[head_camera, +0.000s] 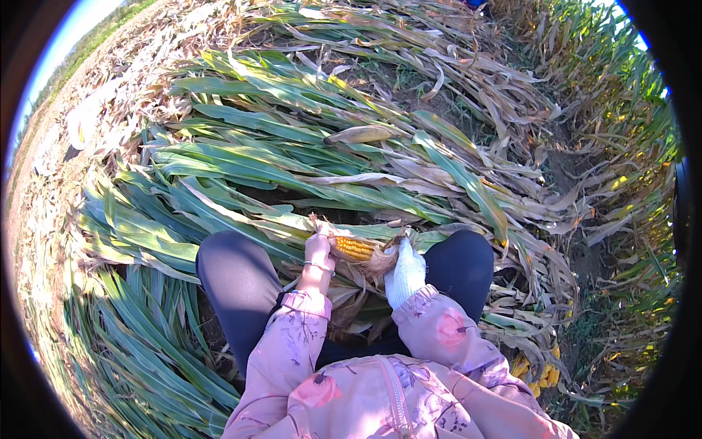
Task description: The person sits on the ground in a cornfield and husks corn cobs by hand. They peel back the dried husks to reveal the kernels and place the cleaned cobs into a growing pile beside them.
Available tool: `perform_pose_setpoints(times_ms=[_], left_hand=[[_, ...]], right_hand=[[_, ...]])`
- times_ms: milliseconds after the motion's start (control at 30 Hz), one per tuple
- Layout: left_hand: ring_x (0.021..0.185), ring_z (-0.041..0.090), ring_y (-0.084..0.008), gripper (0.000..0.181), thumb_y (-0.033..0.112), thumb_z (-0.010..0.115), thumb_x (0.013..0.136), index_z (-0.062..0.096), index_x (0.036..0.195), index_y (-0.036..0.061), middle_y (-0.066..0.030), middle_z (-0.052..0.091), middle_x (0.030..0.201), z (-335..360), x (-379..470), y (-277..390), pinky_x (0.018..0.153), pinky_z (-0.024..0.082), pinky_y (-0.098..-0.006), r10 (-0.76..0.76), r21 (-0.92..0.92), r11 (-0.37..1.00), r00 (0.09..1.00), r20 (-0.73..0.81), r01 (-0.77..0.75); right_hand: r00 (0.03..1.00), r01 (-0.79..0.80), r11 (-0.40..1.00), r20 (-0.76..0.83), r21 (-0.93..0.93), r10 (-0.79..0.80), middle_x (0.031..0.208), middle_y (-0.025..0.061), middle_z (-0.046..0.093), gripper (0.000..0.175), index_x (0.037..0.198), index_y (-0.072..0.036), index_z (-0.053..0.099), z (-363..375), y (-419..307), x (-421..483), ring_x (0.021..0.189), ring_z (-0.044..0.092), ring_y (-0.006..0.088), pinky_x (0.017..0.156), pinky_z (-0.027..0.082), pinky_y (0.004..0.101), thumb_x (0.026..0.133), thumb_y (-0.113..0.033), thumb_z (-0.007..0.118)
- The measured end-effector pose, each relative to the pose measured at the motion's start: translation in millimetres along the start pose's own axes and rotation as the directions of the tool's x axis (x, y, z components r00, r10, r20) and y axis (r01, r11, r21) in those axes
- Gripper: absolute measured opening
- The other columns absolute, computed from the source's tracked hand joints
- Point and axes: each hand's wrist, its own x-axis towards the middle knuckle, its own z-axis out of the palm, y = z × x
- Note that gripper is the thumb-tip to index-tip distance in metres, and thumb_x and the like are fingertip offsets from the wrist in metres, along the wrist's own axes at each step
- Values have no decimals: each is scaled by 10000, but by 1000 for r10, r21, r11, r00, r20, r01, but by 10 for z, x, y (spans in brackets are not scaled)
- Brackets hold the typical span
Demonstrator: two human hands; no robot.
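Note:
A yellow ear of corn (355, 248) lies crosswise between my knees, its kernels partly bared and its husk and silk bunched at the right end. My bare left hand (318, 247), with a bracelet at the wrist, is closed on the ear's left end. At the other end, my right hand (406, 269) in a white knitted glove grips the pulled-back husk (379, 263) and silk. Its fingertips are partly hidden by the husk.
Cut corn stalks with long green leaves (230, 159) lie in layers ahead and at left. An unopened ear in its husk (362, 134) rests on them. Several husked ears (540, 376) lie at lower right. Standing corn plants (620, 137) line the right side.

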Motion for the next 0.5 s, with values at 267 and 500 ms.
perform_pose_setpoints(times_ms=[267, 500], left_hand=[[797, 635, -355, 311, 257, 495, 954, 518, 1005, -49, -194, 617, 874, -161, 203, -62, 767, 526, -482, 38, -53, 998, 999, -27, -39], [889, 616, -355, 351, 326, 438, 974, 521, 1031, -10, -190, 604, 957, -216, 305, -81, 816, 514, -491, -109, -169, 980, 994, -28, 103]], right_hand=[[988, -54, 996, 151, 72, 42, 935, 104, 599, 226, 1024, 10, 550, -319, -56, -287, 818, 604, 228, 770, 509, 368, 957, -200, 500], [948, -56, 992, 319, 111, 18, 955, 124, 612, 243, 1047, 17, 551, -431, -246, -520, 836, 612, 223, 770, 518, 361, 971, -200, 471]])
